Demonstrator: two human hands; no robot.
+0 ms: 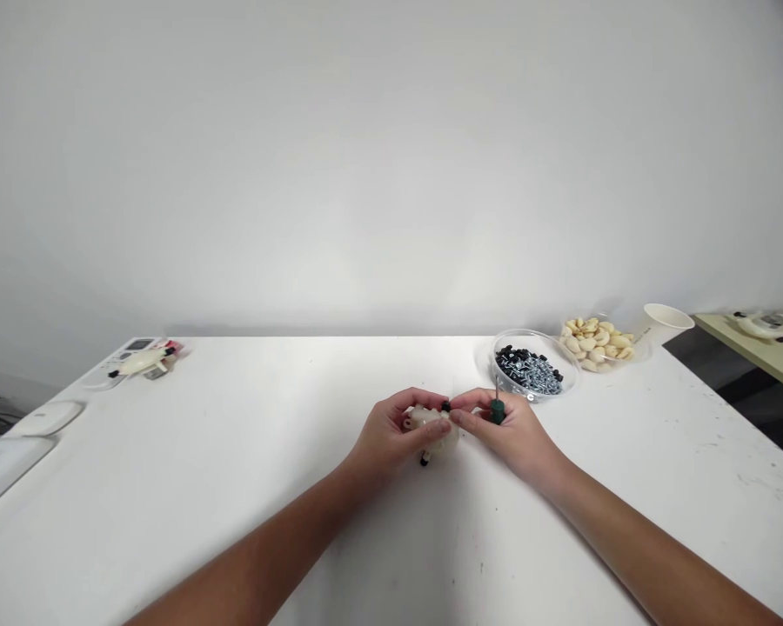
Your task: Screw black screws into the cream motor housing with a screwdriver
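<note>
On the white tabletop (170,487), a round clear dish (533,333) of black-and-silver screws (528,374) is set just left of a heap of pale curved pieces (593,343), with a white paper cup (666,320) placed behind them to the right.

"What shows of the person?"

"Two arms: the left forearm (248,556) and the right forearm (652,556), both slim, bare skin tapering to the wrists."

"Anything worn on them?"

"Only bare skin shows, from the lower edge of the view right up to the fingers."

"And the hands?"

"The left hand (388,435) and the right hand (509,430) are bare too, with slender fingers. The nails are too small in this view to judge, so I wouldn't swear to their shape."
</note>
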